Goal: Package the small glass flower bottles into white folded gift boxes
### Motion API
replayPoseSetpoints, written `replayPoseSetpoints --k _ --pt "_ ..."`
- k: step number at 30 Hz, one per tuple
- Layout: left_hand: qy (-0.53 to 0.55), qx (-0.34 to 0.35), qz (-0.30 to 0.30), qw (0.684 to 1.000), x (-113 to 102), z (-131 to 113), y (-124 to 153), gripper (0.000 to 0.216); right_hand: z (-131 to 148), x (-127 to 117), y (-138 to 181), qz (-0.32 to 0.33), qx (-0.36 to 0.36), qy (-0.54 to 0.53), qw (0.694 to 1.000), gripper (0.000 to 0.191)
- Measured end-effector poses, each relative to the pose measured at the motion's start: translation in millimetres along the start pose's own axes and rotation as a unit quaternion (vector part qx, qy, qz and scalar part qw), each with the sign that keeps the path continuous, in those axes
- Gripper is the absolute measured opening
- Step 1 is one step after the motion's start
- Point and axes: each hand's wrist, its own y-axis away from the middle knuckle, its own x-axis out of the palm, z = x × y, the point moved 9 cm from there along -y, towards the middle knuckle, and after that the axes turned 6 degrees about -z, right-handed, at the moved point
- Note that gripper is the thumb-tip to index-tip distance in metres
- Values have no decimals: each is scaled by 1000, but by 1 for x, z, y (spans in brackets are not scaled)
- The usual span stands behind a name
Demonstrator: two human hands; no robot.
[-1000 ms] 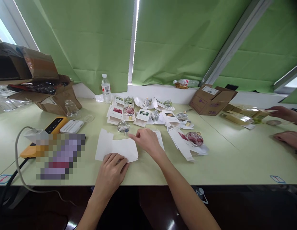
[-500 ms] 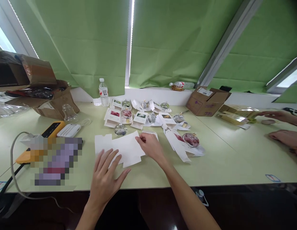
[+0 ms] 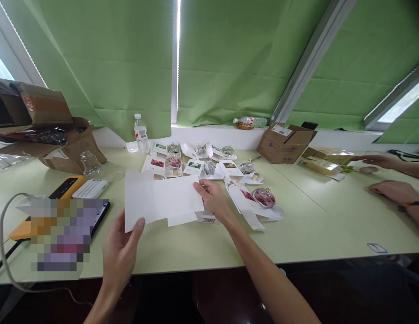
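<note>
Between my two hands is an unfolded white paper box [image 3: 164, 195], lifted off the table with its blank side towards me. My left hand [image 3: 123, 245] grips its lower left corner, thumb in front and fingers behind. My right hand [image 3: 212, 198] pinches the right end. A flap with a barcode [image 3: 208, 218] shows below my right hand. Just beyond lie several opened white boxes with small glass bottles, among them a bottle with dark pink contents [image 3: 264, 197] and a printed white card [image 3: 157, 164]. The round bottle seen nearest the sheet before is hidden behind it.
At left lie a phone [image 3: 101, 218], a white power bank [image 3: 90, 188], an orange power strip [image 3: 65, 186] and cables. Cardboard boxes stand at the left and back right [image 3: 280, 144]. A water bottle [image 3: 141, 134] stands behind. Another person's hands [image 3: 394, 191] rest at right.
The white box has come up off the table and tilted towards me. My left hand, spread over it before, has moved left and closed on its corner. My right hand keeps its pinch.
</note>
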Motion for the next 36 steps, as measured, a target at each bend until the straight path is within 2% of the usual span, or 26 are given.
replayPoseSetpoints --k 2,4,7,11,14,19,24,29,32,36 --pt "13 -43 33 998 6 -3 -9 53 1 2 -4 11 19 -23 999 37" --pt "32 -45 38 998 11 -12 -20 53 4 2 -9 8 29 -43 999 39" --pt "48 -74 102 991 35 -12 -35 52 8 -3 -19 -10 27 -56 998 41" --pt "50 -93 144 984 61 -5 -52 52 5 -12 -29 -40 39 -36 998 39" --pt "70 -82 152 982 76 -7 -60 52 -4 -15 -30 -35 59 -50 996 38" --pt "88 -79 133 984 91 -11 -64 49 -18 -17 -27 -27 83 -110 990 39" --pt "85 -57 144 984 99 -12 -62 47 -25 -22 -26 -45 95 -137 985 39" --pt "-11 -81 216 973 106 11 -52 37 -21 -20 -22 -47 83 -115 989 41" --pt "-16 -101 197 975 103 20 -54 39 -15 -17 -20 -26 70 -114 991 41" --pt "-8 -113 168 979 98 21 -57 38 -9 -16 -19 5 62 -140 988 50"
